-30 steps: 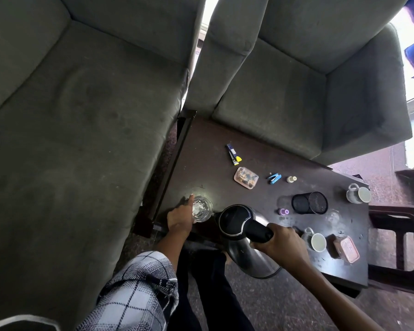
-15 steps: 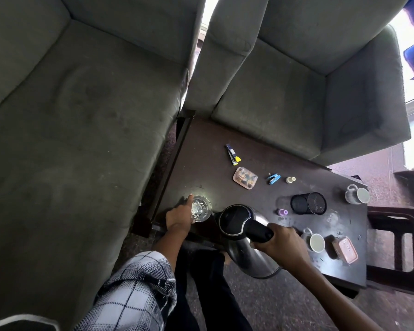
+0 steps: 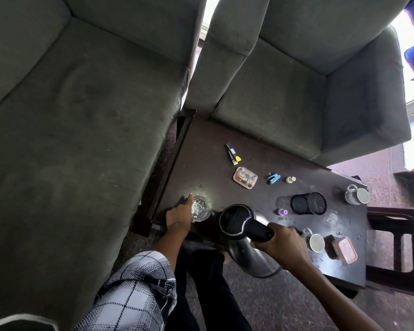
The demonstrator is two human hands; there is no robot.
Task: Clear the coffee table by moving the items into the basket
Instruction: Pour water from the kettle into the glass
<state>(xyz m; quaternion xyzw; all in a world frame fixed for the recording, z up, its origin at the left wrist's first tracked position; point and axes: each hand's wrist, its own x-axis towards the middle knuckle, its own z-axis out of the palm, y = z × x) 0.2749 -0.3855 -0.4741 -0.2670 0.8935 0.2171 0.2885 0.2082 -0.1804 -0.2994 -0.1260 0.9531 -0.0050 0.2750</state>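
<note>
Right hand (image 3: 282,244) grips the kettle (image 3: 234,219) by its handle, at the table's (image 3: 201,163) near edge; left hand (image 3: 179,216) touches the glass (image 3: 201,207), its hold unclear. Both want lifting upright and slowly, I'd say, since no basket shows nearby.

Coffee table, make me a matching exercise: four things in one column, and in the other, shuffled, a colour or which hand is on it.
Things: 1 kettle; 2 glass; 3 stapler; 4 small cap.
Matches: A purple; B blue; C gripped by the right hand; D touched by the left hand.
Pairs: 1-C, 2-D, 3-B, 4-A.
</note>
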